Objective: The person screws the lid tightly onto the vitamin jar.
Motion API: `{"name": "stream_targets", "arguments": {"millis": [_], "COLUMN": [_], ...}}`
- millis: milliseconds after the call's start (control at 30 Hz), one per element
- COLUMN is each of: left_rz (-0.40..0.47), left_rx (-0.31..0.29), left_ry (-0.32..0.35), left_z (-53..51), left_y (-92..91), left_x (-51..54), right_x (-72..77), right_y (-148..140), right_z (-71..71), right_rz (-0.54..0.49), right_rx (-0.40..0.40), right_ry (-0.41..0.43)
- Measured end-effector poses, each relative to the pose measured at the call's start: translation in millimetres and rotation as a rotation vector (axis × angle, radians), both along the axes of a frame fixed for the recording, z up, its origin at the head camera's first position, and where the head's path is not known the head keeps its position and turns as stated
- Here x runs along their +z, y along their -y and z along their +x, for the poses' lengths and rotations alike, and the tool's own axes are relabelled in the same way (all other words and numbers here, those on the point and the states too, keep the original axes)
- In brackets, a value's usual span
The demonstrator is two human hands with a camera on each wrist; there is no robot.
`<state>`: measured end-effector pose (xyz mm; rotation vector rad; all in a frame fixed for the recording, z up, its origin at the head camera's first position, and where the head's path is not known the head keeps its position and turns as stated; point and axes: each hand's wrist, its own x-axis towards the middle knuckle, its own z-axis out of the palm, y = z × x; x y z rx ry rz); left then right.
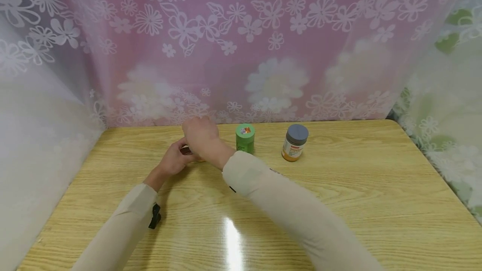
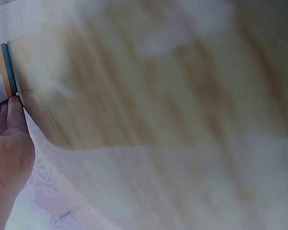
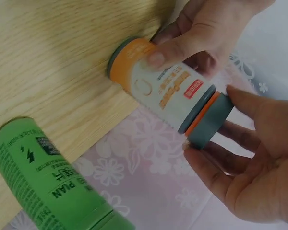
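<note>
A white-and-orange supplement bottle with a dark grey cap stands on the table's far left part. My left hand grips its body, with the thumb across the label in the right wrist view. From above, my right hand holds the cap between thumb and fingers. An orange band shows between the cap and the grey collar below it. In the head view my hands hide most of this bottle. The left wrist view catches only the bottle's lower part and my left palm.
A green bottle stands just right of my hands. Farther right is another jar with a grey lid and an orange base. The wooden table ends at a pink flowered curtain behind.
</note>
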<state>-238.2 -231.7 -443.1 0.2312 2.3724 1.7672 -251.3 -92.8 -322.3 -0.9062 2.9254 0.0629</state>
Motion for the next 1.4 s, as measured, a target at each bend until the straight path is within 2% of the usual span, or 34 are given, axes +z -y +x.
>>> {"name": "stream_targets", "arguments": {"millis": [100,200,367,433,567,667,767,967,1100,1200,1267,1333,1400], "left_rz": [0.004,-0.009,-0.028,-0.023,-0.038,-0.038,-0.023,0.014,-0.011,-0.012,-0.015,-0.024,-0.029], "left_rx": [-0.006,-0.014,-0.023,-0.021,-0.017,-0.021,-0.022,-0.001,0.009,0.003,-0.002,-0.008,-0.015], "left_ry": [0.004,0.004,-0.002,-0.001,-0.016,-0.018,-0.008,0.010,0.008,0.014,0.018,0.015,0.013], "left_z": [0.6,0.2,-1.0,-1.2,-2.0,-2.2,-1.3,1.7,2.1,1.8,1.7,1.1,0.6], "left_y": [-0.3,-0.1,0.4,0.1,0.0,0.7,0.8,-2.1,-2.0,-1.6,-1.0,0.2,1.3], "left_x": [-0.9,-0.8,0.6,1.1,2.0,2.0,1.3,1.5,1.6,1.8,2.2,1.6,0.6], "right_x": [2.4,8.1,16.2,16.5,14.1,12.2,10.9,6.8,5.3,2.6,0.3,-1.2,-1.2], "right_y": [-5,-12,-23,-26,-28,-26,-21,-6,1,0,-3,-9,-16], "right_z": [-4.5,-12.1,-26.7,-30.8,-34.3,-31.7,-24.7,-11.6,-7.3,-7.5,-10.4,-15.6,-22.3], "right_rz": [-0.021,-0.067,-0.090,-0.104,-0.159,-0.163,-0.136,-0.019,0.031,0.030,0.012,-0.017,-0.047], "right_rx": [-0.013,0.030,0.313,0.385,0.366,0.313,0.254,0.125,0.063,0.056,0.069,0.125,0.222], "right_ry": [0.083,0.168,0.267,0.324,0.399,0.354,0.257,0.041,-0.028,-0.036,0.002,0.066,0.151]}}
